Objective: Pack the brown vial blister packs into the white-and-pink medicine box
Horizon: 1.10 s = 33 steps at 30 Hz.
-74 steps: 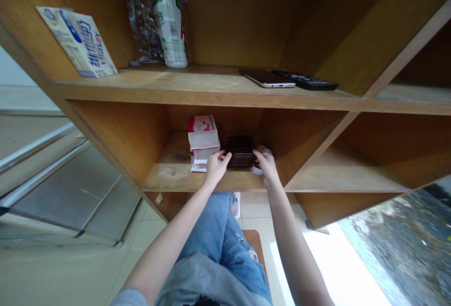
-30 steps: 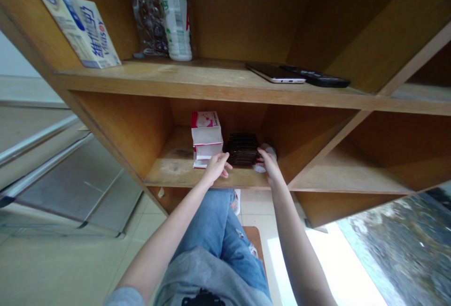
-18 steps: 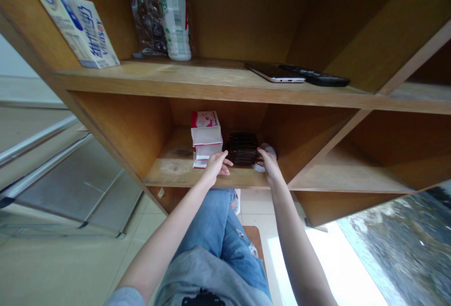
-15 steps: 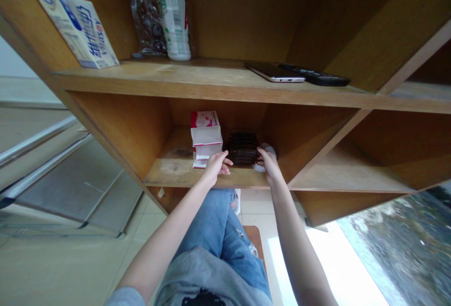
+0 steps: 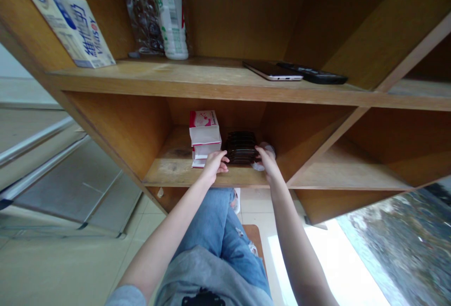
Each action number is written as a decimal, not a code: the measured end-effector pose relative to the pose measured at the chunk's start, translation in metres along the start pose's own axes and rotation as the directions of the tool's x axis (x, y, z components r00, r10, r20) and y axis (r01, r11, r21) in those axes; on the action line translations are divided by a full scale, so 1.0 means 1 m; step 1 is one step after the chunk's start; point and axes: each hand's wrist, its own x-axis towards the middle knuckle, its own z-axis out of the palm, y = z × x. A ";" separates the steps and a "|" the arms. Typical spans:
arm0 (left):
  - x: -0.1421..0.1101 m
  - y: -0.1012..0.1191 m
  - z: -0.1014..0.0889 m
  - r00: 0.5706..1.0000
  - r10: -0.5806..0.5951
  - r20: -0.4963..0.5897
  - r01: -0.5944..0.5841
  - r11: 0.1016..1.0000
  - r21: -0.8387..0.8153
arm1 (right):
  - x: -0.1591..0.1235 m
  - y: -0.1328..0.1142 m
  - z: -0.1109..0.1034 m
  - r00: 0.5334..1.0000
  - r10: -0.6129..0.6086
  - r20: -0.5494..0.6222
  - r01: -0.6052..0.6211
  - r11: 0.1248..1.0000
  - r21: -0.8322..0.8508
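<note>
Stack of dark flat things is placed on the lower shelf, near the front edge, closer to its right front corner than to the left one. Its right side is touched by the right hand; whether these fingers are closed on it cannot be told. The left hand is held at its left side, with the fingers slightly apart. White and pink boxes are piled just beside, on the left.

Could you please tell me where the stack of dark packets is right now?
In the head view, the stack of dark packets sits in the lower compartment, right of the white-and-red boxes, between both hands.
</note>
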 end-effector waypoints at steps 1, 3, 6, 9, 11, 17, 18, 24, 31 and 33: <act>0.001 -0.001 0.000 1.000 0.003 -0.003 -0.003 1.000 0.010 | 0.001 0.002 -0.001 1.000 0.002 0.003 -0.002 1.000 0.001; 0.001 0.000 0.000 1.000 -0.002 -0.012 0.003 0.999 0.032 | 0.002 0.004 -0.002 1.000 0.010 0.004 -0.010 1.000 0.005; 0.001 0.001 0.001 0.999 -0.027 -0.021 0.028 0.998 0.057 | 0.004 0.005 -0.002 1.000 0.026 0.009 -0.026 1.000 0.014; 0.001 0.004 0.003 0.999 -0.047 -0.008 0.048 0.996 0.075 | 0.005 0.005 -0.002 0.999 0.031 0.029 -0.032 0.998 0.046; 0.003 0.006 0.005 0.998 -0.068 -0.007 0.068 0.995 0.074 | 0.004 0.005 -0.001 0.998 0.023 0.055 -0.027 0.997 0.074; 0.009 0.008 0.006 0.998 -0.053 0.047 0.045 0.988 0.147 | -0.002 -0.001 0.002 1.000 0.000 0.023 -0.003 0.995 0.100; 0.009 0.009 0.006 0.997 -0.048 0.064 0.038 0.988 0.147 | -0.004 -0.003 0.003 1.000 0.001 0.023 -0.004 0.994 0.113; -0.007 0.014 0.007 0.996 0.043 0.074 -0.051 0.993 0.104 | -0.016 -0.020 0.006 0.998 -0.065 0.008 0.061 0.968 0.245; -0.055 0.003 -0.025 0.965 0.249 -0.083 -0.246 0.968 0.041 | -0.059 -0.021 0.024 0.959 -0.106 0.264 -0.014 0.910 0.415; -0.068 -0.007 -0.046 0.970 0.233 -0.065 -0.233 0.972 0.019 | -0.073 -0.012 0.033 0.940 -0.101 0.327 -0.054 0.900 0.433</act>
